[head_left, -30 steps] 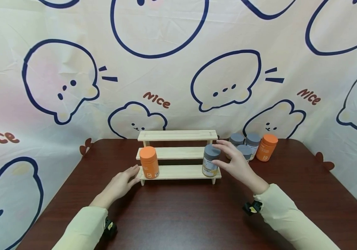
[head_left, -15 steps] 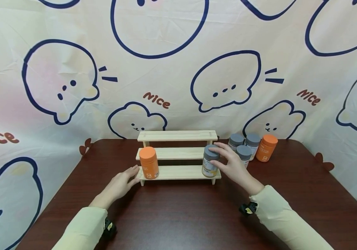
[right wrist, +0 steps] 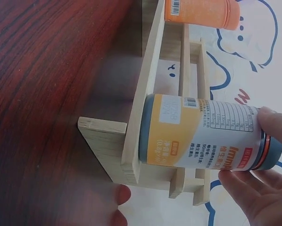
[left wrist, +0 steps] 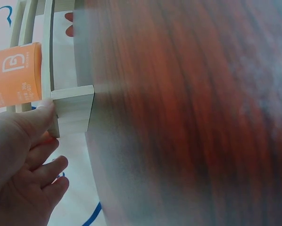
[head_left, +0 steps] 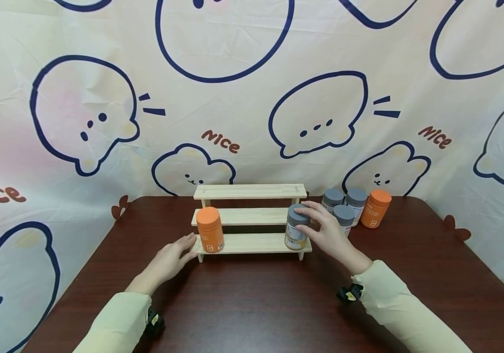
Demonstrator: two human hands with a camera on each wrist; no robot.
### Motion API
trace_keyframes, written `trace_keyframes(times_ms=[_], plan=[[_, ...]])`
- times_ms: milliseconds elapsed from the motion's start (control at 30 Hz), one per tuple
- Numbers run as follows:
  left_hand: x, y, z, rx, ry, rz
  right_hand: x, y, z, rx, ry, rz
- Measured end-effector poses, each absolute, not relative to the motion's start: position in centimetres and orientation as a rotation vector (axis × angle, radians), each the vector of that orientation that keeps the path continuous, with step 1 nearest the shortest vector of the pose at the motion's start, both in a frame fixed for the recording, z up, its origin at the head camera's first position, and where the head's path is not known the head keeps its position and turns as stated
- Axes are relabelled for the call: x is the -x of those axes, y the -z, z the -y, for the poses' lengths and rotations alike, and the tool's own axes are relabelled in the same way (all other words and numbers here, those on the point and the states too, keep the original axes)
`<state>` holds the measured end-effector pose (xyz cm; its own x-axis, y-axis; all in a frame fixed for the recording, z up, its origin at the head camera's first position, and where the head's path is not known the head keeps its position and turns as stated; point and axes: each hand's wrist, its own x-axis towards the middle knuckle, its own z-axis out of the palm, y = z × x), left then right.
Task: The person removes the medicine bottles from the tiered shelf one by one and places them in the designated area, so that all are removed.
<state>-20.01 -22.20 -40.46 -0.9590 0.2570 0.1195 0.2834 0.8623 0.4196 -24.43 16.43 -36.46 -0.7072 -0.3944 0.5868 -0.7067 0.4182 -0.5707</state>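
Note:
A three-step wooden display rack (head_left: 252, 215) stands on the table. On its lowest step, an orange bottle (head_left: 210, 229) sits upright at the left end and a grey-lidded supplement bottle (head_left: 296, 227) at the right end. My right hand (head_left: 329, 235) holds the grey-lidded bottle near its lid, thumb on one side and fingers on the other, as the right wrist view shows. That bottle's base rests on the step. At the rack's left end, my left hand (head_left: 170, 257) pinches the lowest step's end; in the left wrist view its thumb (left wrist: 44, 113) lies along the board.
Several grey-lidded bottles (head_left: 344, 215) and another orange bottle (head_left: 376, 209) stand in a group at the back right, just beyond my right hand. The dark wooden table (head_left: 252, 304) ends against a patterned cloth (head_left: 252, 122) behind the rack.
My right hand has moved slightly left, its fingers settling on the grey-lidded bottle's lid and uncovering more of the bottles behind. The left hand and the rack have stayed put.

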Motion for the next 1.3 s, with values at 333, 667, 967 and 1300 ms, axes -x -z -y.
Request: trace_keyframes(times_ms=[333,667,967,1300], plan=[[20.0,40.6,22.1,0.426,0.698,2.980,23.9,36.0,-16.5,-0.921,-1.225,2.357],[20.0,40.6,22.2,0.426,0.694,2.973,23.1,34.2,-17.6,-0.909,-1.165,2.346],[20.1,40.7,22.2,0.417,0.699,2.973,22.5,31.5,-19.9,-0.805,-1.144,2.282],[20.1,40.5,22.2,0.421,0.705,2.973,22.5,28.9,-23.1,-0.628,-1.036,2.266]])
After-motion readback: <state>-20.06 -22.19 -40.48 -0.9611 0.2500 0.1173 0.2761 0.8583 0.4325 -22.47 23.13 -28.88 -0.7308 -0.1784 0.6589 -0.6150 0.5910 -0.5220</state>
